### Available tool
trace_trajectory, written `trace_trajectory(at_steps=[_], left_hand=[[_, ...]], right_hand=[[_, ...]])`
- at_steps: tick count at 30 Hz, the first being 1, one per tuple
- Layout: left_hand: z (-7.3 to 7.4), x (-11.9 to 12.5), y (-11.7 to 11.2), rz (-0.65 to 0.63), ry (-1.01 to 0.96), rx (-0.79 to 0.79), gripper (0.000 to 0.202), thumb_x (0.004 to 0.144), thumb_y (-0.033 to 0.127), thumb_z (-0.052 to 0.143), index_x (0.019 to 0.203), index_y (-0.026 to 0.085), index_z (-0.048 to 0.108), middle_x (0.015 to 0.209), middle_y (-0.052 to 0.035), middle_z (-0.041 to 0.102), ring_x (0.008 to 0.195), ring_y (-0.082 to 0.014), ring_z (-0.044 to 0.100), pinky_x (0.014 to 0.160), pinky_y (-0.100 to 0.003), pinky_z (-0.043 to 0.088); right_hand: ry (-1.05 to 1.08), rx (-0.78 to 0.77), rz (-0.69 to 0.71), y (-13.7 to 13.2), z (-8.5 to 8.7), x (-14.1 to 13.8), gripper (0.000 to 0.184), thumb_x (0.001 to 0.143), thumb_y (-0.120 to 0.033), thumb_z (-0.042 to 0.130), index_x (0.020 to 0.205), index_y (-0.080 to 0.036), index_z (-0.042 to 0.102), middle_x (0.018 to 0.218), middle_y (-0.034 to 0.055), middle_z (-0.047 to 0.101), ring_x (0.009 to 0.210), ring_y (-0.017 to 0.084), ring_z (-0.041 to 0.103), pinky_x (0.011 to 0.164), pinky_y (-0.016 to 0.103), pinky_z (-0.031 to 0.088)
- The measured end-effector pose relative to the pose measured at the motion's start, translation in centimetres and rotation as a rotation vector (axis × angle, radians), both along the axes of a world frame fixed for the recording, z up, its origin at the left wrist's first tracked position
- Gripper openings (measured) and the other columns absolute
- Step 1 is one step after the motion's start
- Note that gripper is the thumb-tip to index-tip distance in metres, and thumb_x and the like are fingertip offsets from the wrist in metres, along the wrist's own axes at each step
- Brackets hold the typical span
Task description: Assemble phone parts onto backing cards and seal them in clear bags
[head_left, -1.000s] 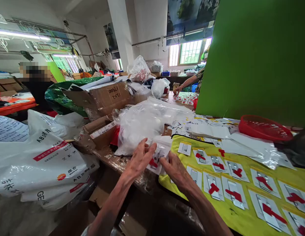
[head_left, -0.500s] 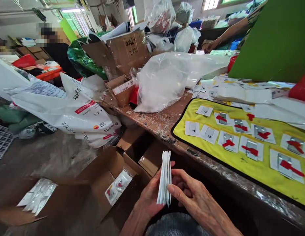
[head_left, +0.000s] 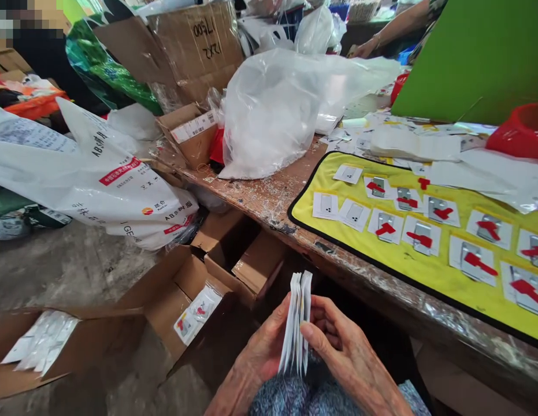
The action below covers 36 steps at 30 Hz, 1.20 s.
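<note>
Between my two hands, above my lap, stands a stack of thin white packets point(head_left: 296, 323), seen edge-on with small gaps between them. My left hand point(head_left: 269, 338) grips the stack from the left side. From the right, my right hand point(head_left: 333, 332) holds it too, thumb against the near edges and fingers curled behind. On the table to the right, a yellow mat point(head_left: 338, 242) carries rows of white cards, many bearing a grey piece and a red piece, such as this card point(head_left: 422, 236). What is inside the held packets is hidden.
An open carton point(head_left: 164, 306) with packets stands at lower left, beside another carton point(head_left: 108, 341) holding white packets. A large clear plastic bag point(head_left: 269, 115) lies on the wooden table point(head_left: 251, 199). A white sack point(head_left: 121, 179) leans at left. A co-worker's arm point(head_left: 390, 34) reaches in beyond the table.
My view has shifted, so the table and boxes sit further left and higher. Both hands still hold the packets, which now stand more fanned apart at the top.
</note>
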<state>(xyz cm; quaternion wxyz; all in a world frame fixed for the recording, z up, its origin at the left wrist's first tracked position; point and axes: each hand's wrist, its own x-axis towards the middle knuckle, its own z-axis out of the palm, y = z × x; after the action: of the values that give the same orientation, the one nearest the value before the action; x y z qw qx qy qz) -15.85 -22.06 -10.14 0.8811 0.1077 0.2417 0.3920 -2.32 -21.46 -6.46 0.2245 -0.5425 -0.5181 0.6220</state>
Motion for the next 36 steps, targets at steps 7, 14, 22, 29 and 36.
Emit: trace_trajectory(at_steps=[7,14,22,29,36], left_hand=[[-0.6,0.1,-0.4,-0.004,0.086,-0.111,0.061,0.076,0.060,0.060,0.111,0.011,0.067,0.101,-0.0146,0.069,0.110,-0.0322,0.058,0.097,-0.042,0.040],[-0.8,0.2,-0.9,0.008,0.167,-0.239,0.055,0.075,0.058,0.062,0.107,0.014,0.069,0.091,-0.0104,0.073,0.103,-0.0306,0.063,0.091,-0.041,0.045],[-0.9,0.3,-0.8,0.053,0.138,-0.252,0.050,0.078,0.056,0.061,0.100,0.013,0.071,0.099,-0.0104,0.072,0.110,-0.0285,0.060,0.096,-0.036,0.044],[-1.4,0.4,-1.0,0.116,0.093,-0.228,0.050,0.077,0.052,0.065,0.113,0.017,0.065,0.112,-0.0087,0.069,0.116,-0.0287,0.056,0.101,-0.038,0.041],[-1.6,0.3,-1.1,0.118,0.105,-0.244,0.052,0.078,0.053,0.063,0.118,0.019,0.063,0.113,-0.0075,0.068,0.117,-0.0277,0.055,0.101,-0.036,0.041]], right_hand=[[0.054,-0.015,-0.041,-0.4,-0.5,0.5,0.049,0.084,-0.055,0.051,0.118,-0.021,0.053,0.100,0.0086,0.067,0.082,0.020,0.066,0.072,0.035,0.054],[-0.040,0.119,-0.147,-1.7,-0.6,0.0,0.050,0.087,-0.049,0.049,0.128,-0.021,0.043,0.100,0.0089,0.067,0.081,0.020,0.067,0.072,0.035,0.056],[-0.186,0.468,-0.162,-2.2,-1.8,0.0,0.033,0.090,-0.033,0.048,0.121,-0.024,0.047,0.108,0.0086,0.066,0.080,0.017,0.069,0.071,0.029,0.059],[-0.224,0.436,-0.113,-2.1,-1.8,-0.1,0.028,0.088,-0.038,0.052,0.112,-0.024,0.046,0.092,0.0041,0.068,0.072,0.017,0.068,0.067,0.030,0.058],[-0.235,0.374,-0.193,-2.2,-1.6,-0.9,0.028,0.088,-0.037,0.048,0.112,-0.023,0.045,0.091,0.0036,0.067,0.071,0.016,0.065,0.069,0.032,0.056]])
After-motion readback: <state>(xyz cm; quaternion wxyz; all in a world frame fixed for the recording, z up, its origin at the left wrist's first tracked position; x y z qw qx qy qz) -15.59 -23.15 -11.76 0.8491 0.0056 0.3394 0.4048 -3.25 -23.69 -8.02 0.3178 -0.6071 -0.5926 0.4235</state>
